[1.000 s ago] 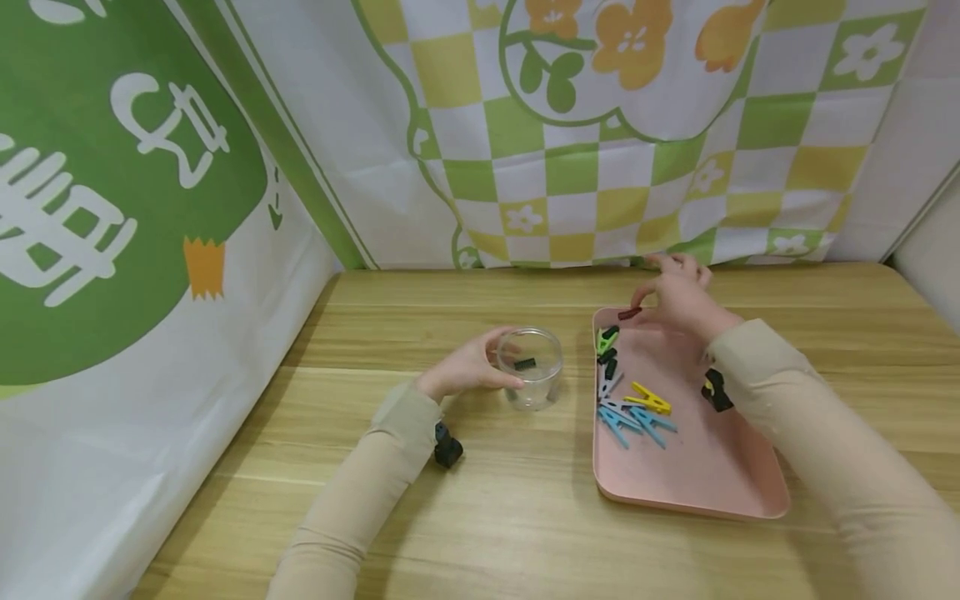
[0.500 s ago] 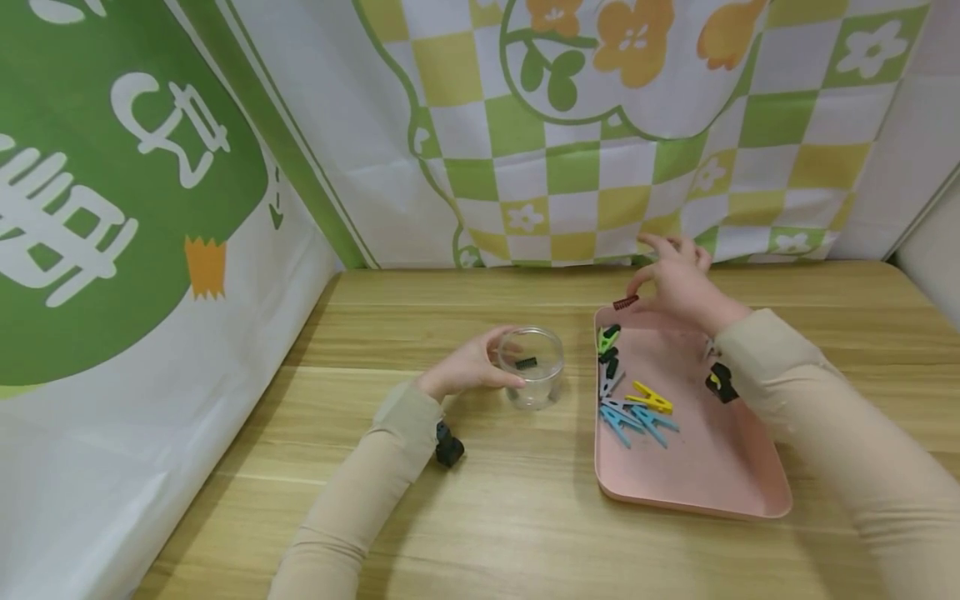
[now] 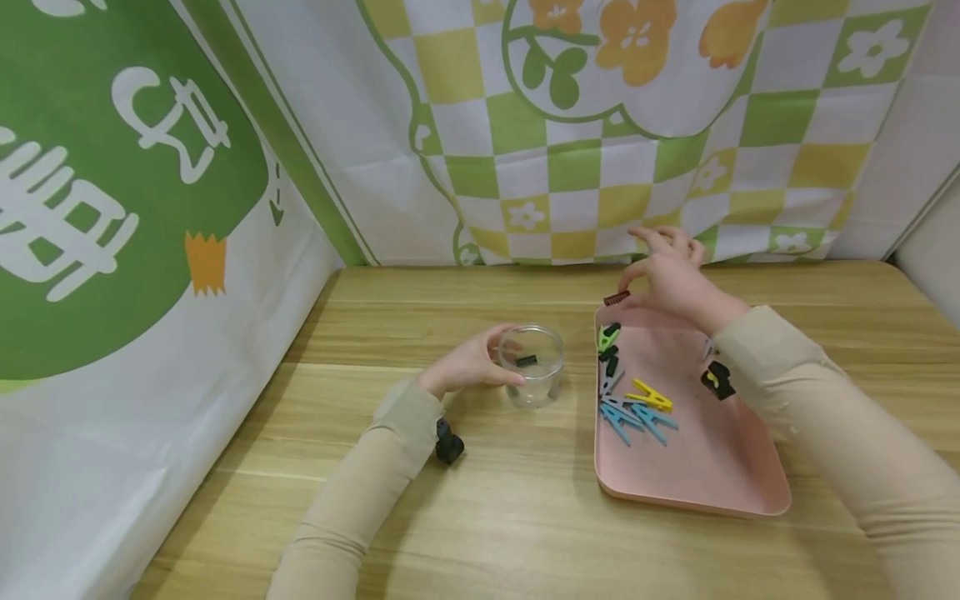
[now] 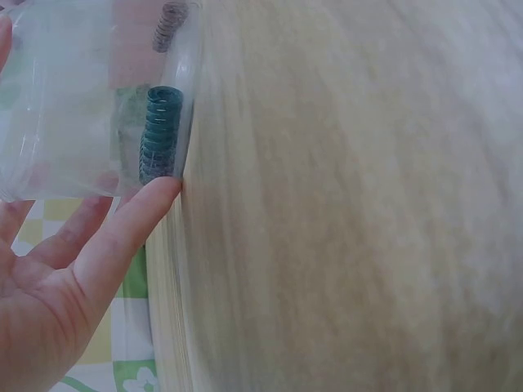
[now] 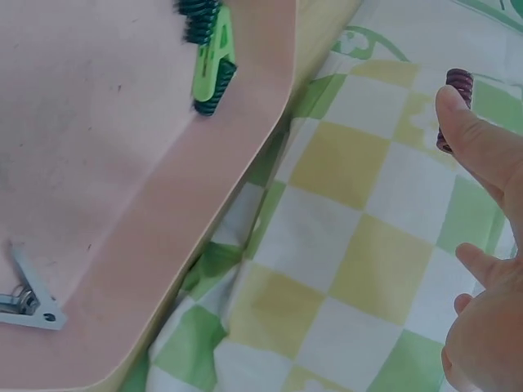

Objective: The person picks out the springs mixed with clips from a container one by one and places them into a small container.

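Note:
My left hand holds a clear round plastic jar on the table, thumb and fingers round its side. Inside lies a dark green coil spring; in the left wrist view a smaller coil also shows through the clear wall. Between thumb and forefinger, my right hand pinches a dark red coil spring at the far left corner of the pink tray. The other fingers of that hand are raised. Along the tray's left side lie a green clip and several dark springs.
Two light blue clips, a yellow clip and grey clips lie in the tray. A further grey clip is near its right side. A patterned cloth hangs behind the wooden table.
My right hand has lifted the red spring from inside the tray's far wall up to its rim and shifted slightly left. The left hand and jar have stayed put.

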{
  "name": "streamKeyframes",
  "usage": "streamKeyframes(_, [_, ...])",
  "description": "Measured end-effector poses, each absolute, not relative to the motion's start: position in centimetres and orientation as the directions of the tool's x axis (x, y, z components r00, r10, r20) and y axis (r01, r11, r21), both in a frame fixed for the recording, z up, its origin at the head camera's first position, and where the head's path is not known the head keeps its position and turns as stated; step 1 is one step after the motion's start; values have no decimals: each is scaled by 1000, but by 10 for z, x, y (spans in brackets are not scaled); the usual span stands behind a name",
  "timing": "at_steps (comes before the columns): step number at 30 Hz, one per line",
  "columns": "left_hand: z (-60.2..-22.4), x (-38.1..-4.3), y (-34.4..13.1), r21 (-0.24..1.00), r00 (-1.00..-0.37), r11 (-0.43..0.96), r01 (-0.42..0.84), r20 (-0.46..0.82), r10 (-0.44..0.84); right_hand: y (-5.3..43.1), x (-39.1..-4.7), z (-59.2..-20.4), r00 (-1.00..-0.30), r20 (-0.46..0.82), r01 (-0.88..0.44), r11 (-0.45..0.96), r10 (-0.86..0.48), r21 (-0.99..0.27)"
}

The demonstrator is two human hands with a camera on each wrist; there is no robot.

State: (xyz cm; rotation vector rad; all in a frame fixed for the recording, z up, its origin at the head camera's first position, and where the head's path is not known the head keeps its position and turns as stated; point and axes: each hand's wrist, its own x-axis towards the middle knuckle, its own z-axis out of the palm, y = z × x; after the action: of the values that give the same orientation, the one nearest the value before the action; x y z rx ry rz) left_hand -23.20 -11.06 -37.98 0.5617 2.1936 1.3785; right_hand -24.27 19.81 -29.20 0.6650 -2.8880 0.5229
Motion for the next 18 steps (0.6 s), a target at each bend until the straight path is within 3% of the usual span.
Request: streamKeyframes(18, [-380,-233,-111,914,-796,398,83,-179,578,165,-228,-278,-848,250,-526,800,-467,-289])
